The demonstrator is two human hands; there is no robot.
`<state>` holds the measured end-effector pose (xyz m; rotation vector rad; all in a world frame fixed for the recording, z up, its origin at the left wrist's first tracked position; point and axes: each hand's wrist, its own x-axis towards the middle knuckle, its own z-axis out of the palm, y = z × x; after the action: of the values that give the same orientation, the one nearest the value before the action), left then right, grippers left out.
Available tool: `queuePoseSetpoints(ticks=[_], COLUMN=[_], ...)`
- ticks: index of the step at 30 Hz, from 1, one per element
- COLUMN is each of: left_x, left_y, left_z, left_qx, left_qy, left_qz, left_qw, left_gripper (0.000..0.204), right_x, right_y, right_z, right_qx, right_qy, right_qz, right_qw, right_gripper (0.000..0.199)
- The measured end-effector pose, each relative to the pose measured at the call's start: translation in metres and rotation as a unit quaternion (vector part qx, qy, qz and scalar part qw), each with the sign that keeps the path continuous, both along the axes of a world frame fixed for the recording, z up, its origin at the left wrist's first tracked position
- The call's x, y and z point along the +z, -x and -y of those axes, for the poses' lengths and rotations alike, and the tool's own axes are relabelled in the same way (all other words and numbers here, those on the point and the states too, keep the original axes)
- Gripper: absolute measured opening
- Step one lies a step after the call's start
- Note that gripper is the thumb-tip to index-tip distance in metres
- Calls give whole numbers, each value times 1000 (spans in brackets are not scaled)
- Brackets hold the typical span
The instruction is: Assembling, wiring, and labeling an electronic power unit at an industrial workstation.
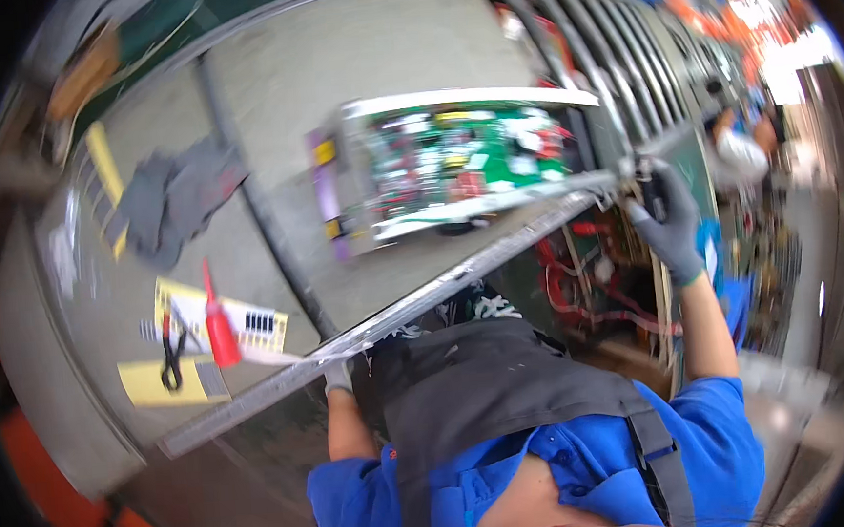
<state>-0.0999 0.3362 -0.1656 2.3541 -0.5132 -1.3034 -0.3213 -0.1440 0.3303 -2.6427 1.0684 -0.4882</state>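
My right hand (672, 228), in a grey glove, is closed around a dark object (648, 187) beside the right corner of an open metal chassis. Blur hides what kind of object it is. The chassis (486, 201) lies on the bench with white side rails, and a green circuit board (502, 150) with wiring shows inside it. A purple strip (327, 194) with yellow patches runs along its left end. My left hand (338, 375), also gloved, is low at the bench's front edge, and its fingers are mostly hidden there.
On the left of the bench (377, 41) lie a dark grey cloth (178, 197), a red squeeze bottle (219, 331), black-handled cutters (172, 359) and yellow label sheets (161, 382). Metal rollers (613, 49) continue at the far right. Red cables (566, 288) hang below the front rail.
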Motion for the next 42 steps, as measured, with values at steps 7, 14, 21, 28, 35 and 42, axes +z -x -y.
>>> queuePoseSetpoints(ticks=[7, 14, 21, 28, 35, 42], left_x=[-4, 135, 270, 302, 289, 256], left_y=[-14, 37, 145, 169, 62, -142], left_z=[-63, 80, 218, 178, 50, -39], left_qx=[-158, 120, -201, -151, 177, 263], left_qy=[-83, 69, 32, -30, 15, 76], left_qz=[81, -85, 101, 109, 435, 490], left_qw=[981, 987, 974, 982, 883, 827], left_gripper=[47, 38, 44, 52, 29, 26], right_x=[-176, -222, -202, -222, -215, -209], right_y=[271, 494, 477, 210, 110, -105], right_z=[-75, 11, 147, 26, -85, -192], right_qx=[-422, -452, -359, 74, 152, 278], right_qy=[-336, -146, 165, -308, -531, -398], right_qz=[-73, -47, -11, 238, 65, -60], right_qw=[839, 878, 919, 918, 831, 872], right_gripper=[58, 47, 61, 25, 21, 26])
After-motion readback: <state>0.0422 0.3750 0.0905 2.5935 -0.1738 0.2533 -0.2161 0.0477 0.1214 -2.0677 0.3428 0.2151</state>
